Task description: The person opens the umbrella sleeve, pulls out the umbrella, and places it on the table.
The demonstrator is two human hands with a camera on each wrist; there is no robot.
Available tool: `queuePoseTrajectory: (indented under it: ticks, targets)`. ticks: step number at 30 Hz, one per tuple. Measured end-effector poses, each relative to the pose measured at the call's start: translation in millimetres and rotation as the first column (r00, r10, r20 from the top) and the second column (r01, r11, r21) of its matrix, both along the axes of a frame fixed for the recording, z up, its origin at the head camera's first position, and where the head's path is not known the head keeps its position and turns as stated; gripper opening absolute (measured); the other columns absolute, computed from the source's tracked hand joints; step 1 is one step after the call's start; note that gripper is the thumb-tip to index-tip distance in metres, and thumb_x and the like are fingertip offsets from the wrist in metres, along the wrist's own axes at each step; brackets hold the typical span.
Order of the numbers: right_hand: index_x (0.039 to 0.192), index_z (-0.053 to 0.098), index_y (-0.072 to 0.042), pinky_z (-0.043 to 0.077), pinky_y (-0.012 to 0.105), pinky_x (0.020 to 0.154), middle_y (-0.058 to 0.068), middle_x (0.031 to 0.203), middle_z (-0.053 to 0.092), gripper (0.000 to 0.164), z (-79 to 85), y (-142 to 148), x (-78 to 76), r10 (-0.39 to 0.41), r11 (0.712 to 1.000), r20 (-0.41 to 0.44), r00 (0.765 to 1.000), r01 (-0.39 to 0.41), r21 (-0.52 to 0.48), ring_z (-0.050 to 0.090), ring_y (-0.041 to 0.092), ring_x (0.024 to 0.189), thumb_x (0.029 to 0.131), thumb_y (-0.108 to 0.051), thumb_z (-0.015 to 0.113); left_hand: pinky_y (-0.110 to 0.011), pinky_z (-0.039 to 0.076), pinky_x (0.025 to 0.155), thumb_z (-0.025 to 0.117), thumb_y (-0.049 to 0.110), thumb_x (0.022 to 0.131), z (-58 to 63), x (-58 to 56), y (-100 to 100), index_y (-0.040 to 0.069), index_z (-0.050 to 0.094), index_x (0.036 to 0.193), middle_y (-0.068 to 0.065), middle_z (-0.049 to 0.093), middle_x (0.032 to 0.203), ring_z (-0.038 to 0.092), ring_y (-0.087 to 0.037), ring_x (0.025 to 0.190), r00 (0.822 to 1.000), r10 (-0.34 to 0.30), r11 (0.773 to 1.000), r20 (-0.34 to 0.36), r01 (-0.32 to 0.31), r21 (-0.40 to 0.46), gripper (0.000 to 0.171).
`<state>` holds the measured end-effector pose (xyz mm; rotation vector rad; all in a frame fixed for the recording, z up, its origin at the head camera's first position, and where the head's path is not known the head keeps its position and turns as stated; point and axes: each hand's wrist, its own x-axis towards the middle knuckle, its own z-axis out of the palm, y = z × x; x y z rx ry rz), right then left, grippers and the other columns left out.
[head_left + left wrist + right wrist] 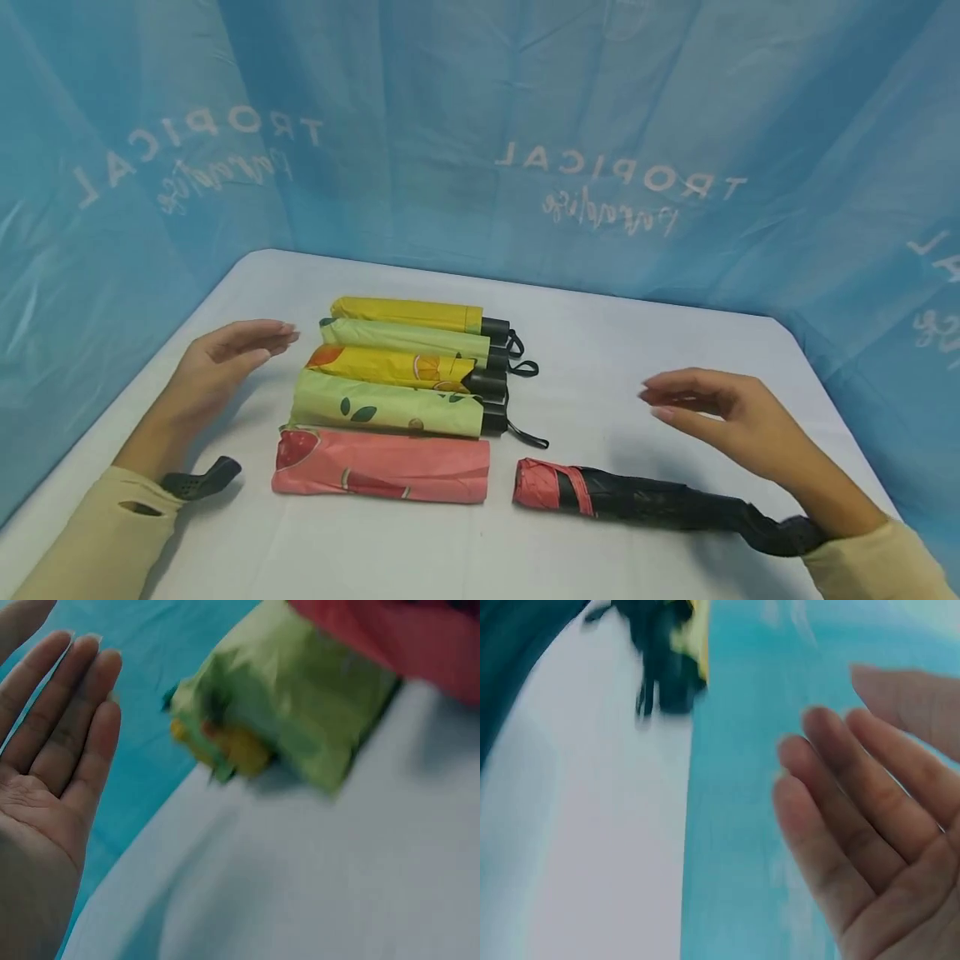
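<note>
Well, left hand (221, 358): I held it over the left side of the white table (480, 554), palm inward, fingers extended together, thumb apart, gripping nothing.
Right hand (723, 412): mine hung in the air on the other side, palm inward, fingers slightly bent and empty.
Forearms: both angled inward in beige fabric sleeves (105, 533).
Folded umbrellas: between my hands lay four slim fabric ones with black handles, plain yellow umbrella (405, 313) farthest, then pale-green umbrella (408, 337), orange-print yellow umbrella (375, 367) and leaf-print green umbrella (405, 408).
Nearest row: a long pink fruit-print fabric piece (420, 458).
Below right hand: a slim black-and-pink fabric bundle (637, 497).
</note>
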<state>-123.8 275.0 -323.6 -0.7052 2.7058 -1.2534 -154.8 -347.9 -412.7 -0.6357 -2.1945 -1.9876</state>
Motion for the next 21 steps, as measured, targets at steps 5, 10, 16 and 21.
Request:
queuePoseTrajectory:
  ticks: [5,10,16,21]
  targets:
    - [0.124,0.073,-0.021,0.056,0.033,0.092,-0.007,0.119,0.072,0.028,-2.6,-73.7,-38.4,0.172,0.984,0.029,0.985,-0.170,-0.052,0.069,0.013,0.110,0.096,-0.026,0.075,-0.023,0.050,0.099,0.059,-0.007,0.099,-4.6,-17.6,24.8,-0.006,0.059,0.136,-0.010,0.068,0.131,0.064,-0.015,0.121,0.996,-0.080,0.989,0.030,0.083,-0.124,0.036]
    - [0.123,0.074,-0.018,0.056,0.033,0.093,-0.002,0.120,0.072,0.030,-40.4,-125.1,-53.4,0.276,0.959,0.139,0.951,-0.263,-0.100,0.067,0.013,0.111,0.096,-0.029,0.075,-0.027,0.052,0.098,0.062,-0.005,0.099,-8.5,-19.5,36.3,-0.003,0.061,0.134,-0.013,0.068,0.129,0.065,-0.018,0.120,0.991,-0.127,0.980,0.048,0.133,-0.150,0.036]
    - [0.123,0.074,-0.017,0.056,0.030,0.091,-0.001,0.119,0.072,0.030,-72.0,-148.8,-60.5,0.286,0.954,0.186,0.940,-0.262,-0.145,0.068,0.016,0.111,0.094,-0.025,0.077,-0.029,0.051,0.099,0.058,-0.009,0.098,-7.0,-13.1,38.9,-0.008,0.057,0.138,-0.014,0.067,0.132,0.064,-0.020,0.122,0.982,-0.185,0.976,0.046,0.190,-0.110,0.039]
    - [0.123,0.074,-0.022,0.056,0.031,0.091,-0.005,0.121,0.071,0.032,-80.6,-154.8,-61.3,0.264,0.957,0.249,0.932,-0.221,-0.186,0.067,0.015,0.112,0.092,-0.029,0.079,-0.030,0.053,0.097,0.064,-0.005,0.097,-3.5,-8.1,37.1,-0.002,0.060,0.138,-0.014,0.067,0.131,0.064,-0.027,0.121,0.980,-0.172,0.970,0.101,0.186,-0.154,0.041]
